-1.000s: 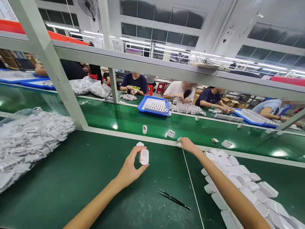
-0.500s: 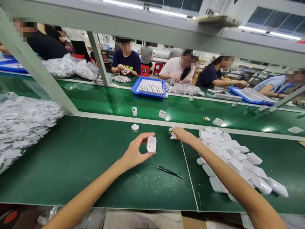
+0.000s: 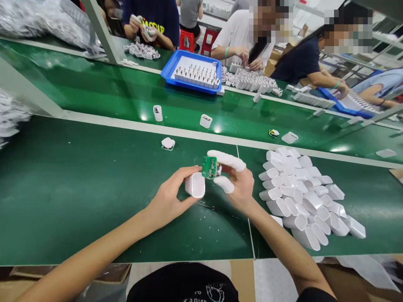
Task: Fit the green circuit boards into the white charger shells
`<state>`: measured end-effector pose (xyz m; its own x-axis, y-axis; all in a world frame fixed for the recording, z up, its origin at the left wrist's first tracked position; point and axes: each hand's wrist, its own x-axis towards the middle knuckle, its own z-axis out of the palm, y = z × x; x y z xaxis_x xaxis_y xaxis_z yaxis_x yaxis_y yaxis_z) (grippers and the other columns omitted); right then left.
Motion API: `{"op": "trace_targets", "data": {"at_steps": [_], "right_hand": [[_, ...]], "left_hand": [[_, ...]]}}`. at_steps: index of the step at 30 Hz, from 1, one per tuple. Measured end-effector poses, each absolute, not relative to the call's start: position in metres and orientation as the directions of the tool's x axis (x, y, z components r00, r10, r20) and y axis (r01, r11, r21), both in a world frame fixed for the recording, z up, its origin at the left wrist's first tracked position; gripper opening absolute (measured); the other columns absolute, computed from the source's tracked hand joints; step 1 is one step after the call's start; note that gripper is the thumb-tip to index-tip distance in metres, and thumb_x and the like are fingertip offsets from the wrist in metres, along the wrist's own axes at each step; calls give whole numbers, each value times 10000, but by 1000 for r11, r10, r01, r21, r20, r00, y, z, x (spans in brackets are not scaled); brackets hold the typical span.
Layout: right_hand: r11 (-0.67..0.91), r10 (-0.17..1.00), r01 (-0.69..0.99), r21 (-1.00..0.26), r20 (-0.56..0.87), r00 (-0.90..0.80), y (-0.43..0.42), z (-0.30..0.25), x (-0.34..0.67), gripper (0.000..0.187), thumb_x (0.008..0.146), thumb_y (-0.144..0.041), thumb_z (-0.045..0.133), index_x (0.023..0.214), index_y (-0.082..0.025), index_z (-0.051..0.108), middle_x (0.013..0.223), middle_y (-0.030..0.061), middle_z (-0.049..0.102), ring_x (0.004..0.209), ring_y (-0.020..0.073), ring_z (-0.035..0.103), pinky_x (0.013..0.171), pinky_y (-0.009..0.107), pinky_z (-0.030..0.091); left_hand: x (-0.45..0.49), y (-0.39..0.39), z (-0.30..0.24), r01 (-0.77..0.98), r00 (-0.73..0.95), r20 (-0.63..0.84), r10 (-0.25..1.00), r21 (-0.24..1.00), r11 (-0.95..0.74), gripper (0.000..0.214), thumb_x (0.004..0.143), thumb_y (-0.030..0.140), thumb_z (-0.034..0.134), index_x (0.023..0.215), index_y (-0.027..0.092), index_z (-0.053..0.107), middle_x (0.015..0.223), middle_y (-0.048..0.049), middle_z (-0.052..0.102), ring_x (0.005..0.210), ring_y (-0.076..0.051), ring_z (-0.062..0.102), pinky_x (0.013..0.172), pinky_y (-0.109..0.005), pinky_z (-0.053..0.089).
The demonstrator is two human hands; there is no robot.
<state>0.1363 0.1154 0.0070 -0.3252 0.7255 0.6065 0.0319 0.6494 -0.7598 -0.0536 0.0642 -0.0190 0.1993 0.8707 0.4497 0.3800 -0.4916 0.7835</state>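
Observation:
My left hand is closed round a white plastic housing, its open end turned towards me and to the right. Between the fingers of my right hand, which wear white finger cots, is a green circuit board. The board is beside the upper rim of the housing; whether they touch I cannot tell. Below both hands lie dark tweezers, blurred and partly covered. Another circuit board with a white part on top rests on the green bench to the left.
White housings are heaped on the right of the bench. Along the green belt beyond the ledge stand several housings and a small board. A blue tray of parts sits across from me, where co-workers handle pieces. A post rises at left.
My right hand has lifted the circuit board from the bench and brought it left, up to the housing in my left hand. The housing has tilted. My view has dipped downwards.

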Motion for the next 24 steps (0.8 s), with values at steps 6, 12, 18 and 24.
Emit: {"op": "trace_targets", "data": {"at_steps": [6,12,18,24], "right_hand": [[623,782,117,-773,615,-99,139,10,141,313,899,-489,593,1086,-241,625,1110,58,708,992,190,691,856,364,591],[794,583,113,-597,695,-421,89,49,138,299,917,-420,594,1157,-241,586,1111,68,680,1119,199,641,938,373,563],[889,437,138,-436,721,-537,66,50,131,344,919,-379,597,1185,-165,560,1116,116,688,1183,198,620,966,338,572],[875,479,212,-435,723,-498,56,42,130,377,865,-330,678,1177,-145,577,1122,122,698,1219,229,591,1011,412,556]], "left_hand": [[-50,65,-21,344,149,382,912,844,-410,432,819,195,680,1225,224,536,1239,-101,652,1158,-228,639,918,-376,588],[-55,55,-5,220,124,531,838,809,-545,473,822,146,676,1262,227,520,1265,-111,644,1206,-231,620,913,-351,602],[-55,48,1,153,145,670,728,712,-685,558,815,115,685,1330,202,486,1285,-107,634,1256,-239,583,1012,-388,556],[-57,46,3,172,190,664,724,703,-690,552,850,135,652,1363,229,469,1299,-101,633,1255,-259,584,1003,-440,565]]}}
